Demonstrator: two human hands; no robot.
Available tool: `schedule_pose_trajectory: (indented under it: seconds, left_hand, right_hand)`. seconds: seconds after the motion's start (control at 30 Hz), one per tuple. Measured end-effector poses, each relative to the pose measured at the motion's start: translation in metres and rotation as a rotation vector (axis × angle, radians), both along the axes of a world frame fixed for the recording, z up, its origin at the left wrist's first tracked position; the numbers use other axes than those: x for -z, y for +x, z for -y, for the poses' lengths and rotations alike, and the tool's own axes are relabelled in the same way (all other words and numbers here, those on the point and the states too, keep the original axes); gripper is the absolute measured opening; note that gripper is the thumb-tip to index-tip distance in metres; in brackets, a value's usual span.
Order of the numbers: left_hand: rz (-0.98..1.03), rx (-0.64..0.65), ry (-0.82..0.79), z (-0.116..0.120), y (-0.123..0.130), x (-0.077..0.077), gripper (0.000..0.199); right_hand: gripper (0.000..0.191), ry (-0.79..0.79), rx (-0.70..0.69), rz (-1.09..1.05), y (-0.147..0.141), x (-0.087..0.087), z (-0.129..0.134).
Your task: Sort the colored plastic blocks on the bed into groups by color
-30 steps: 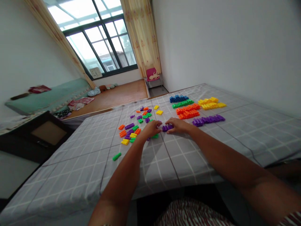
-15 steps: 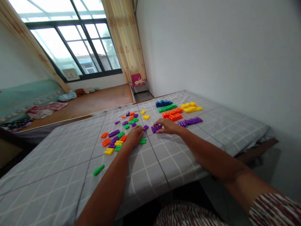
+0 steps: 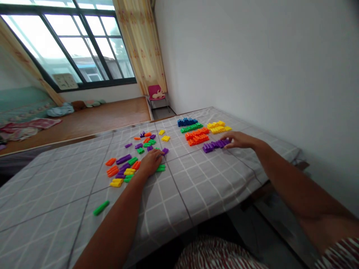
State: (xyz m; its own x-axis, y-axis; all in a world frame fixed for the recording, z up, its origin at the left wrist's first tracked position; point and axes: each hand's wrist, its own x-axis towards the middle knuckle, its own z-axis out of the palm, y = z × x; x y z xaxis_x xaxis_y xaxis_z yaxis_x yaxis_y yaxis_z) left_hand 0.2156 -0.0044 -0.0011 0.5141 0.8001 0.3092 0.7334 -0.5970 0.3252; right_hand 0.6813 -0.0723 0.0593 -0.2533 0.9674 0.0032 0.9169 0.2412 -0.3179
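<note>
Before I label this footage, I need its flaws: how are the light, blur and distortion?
Head view: glare washes out much of the window; a soft shadow lies beside the left arm on the checked cloth; the small pieces have soft edges; the window frame slants, perhaps from camera tilt or lens distortion.

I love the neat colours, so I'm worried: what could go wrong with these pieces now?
The right hand is at the end of the purple row, so a bump might push it crooked or into the orange pieces close by. The left hand is among the mixed pieces, so it might scatter some. The lone green piece lies near the left forearm, which might knock it.
</note>
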Motion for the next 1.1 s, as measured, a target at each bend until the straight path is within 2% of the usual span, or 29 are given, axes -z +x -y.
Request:
schedule_pose_trajectory:
  seconds: [0.07, 0.13, 0.23, 0.4, 0.53, 0.63, 0.73, 0.83, 0.93, 1.03, 1.1]
  left_hand:
    - [-0.002, 0.008, 0.01, 0.0, -0.001, 0.0, 0.03]
    - [-0.011, 0.008, 0.014, 0.001, -0.001, 0.0, 0.031]
    - [-0.018, 0.008, 0.011, 0.002, 0.0, -0.001, 0.032]
    - [-0.003, 0.011, -0.01, 0.004, 0.0, -0.004, 0.032]
    - [0.016, -0.007, -0.027, 0.005, 0.003, -0.003, 0.03]
    - [0.105, -0.057, 0.004, 0.003, 0.002, -0.004, 0.028]
    - [0.307, -0.175, 0.05, -0.005, -0.008, -0.012, 0.028]
    - [0.478, -0.297, 0.093, -0.013, -0.027, -0.023, 0.029]
    - [0.478, -0.387, 0.129, -0.017, -0.05, -0.027, 0.029]
    - [0.371, -0.503, 0.155, -0.012, -0.068, -0.026, 0.033]
    - [0.307, -0.568, 0.129, -0.008, -0.076, -0.026, 0.035]
  right_hand:
    - [0.049, -0.012, -0.086, -0.002, -0.016, 0.007, 0.01]
    - [0.048, -0.017, -0.114, 0.019, -0.029, 0.014, 0.018]
    - [0.046, 0.004, -0.068, 0.05, -0.036, 0.023, 0.023]
    - [0.052, 0.094, 0.041, 0.034, -0.032, 0.034, 0.026]
    - [0.041, 0.118, 0.101, 0.022, -0.028, 0.043, 0.027]
    - [0.038, 0.17, 0.09, 0.017, -0.025, 0.043, 0.028]
    - [0.038, 0.244, 0.059, 0.019, -0.034, 0.03, 0.029]
    - [0.033, 0.277, -0.019, -0.009, -0.072, 0.012, 0.024]
    - [0.028, 0.21, -0.207, -0.059, -0.135, 0.001, 0.009]
    - [0.026, 0.155, -0.359, -0.037, -0.2, 0.002, -0.018]
    - [0.027, 0.163, -0.386, 0.019, -0.235, 0.01, -0.039]
